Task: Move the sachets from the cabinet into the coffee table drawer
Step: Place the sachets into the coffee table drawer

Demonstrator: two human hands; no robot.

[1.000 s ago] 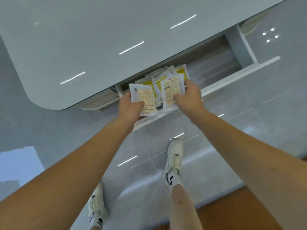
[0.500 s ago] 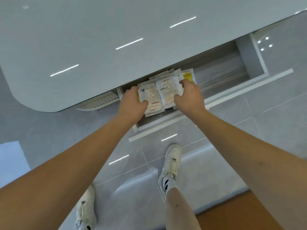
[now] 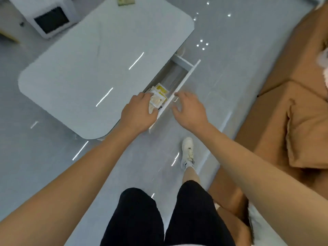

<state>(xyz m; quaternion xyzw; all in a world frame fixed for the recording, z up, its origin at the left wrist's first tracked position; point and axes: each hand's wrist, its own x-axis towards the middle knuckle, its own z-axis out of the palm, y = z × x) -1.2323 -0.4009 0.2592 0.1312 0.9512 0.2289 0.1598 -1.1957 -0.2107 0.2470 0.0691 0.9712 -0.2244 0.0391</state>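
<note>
A pile of white and yellow sachets [image 3: 158,96] lies in the near end of the coffee table drawer [image 3: 186,77], which stands pulled out from under the grey table top [image 3: 92,68]. My left hand [image 3: 137,113] rests over the drawer's near end with its fingertips on the sachets; whether it grips one I cannot tell. Just outside the drawer's white front panel, my right hand [image 3: 190,109] hovers with spread fingers and nothing in it. The far half of the drawer shows bare grey lining.
A tan sofa [image 3: 284,112] runs along the right, close to my right arm. A white appliance with a dark window [image 3: 51,20] stands on the floor beyond the table. A small yellowish item [image 3: 125,0] sits at the table's far edge. My legs and white shoe [image 3: 188,151] are below.
Both hands held sachets in the drawer before. Now my right hand has let go and come out past the front panel. The view has pulled back and swung, showing the whole table and sofa.
</note>
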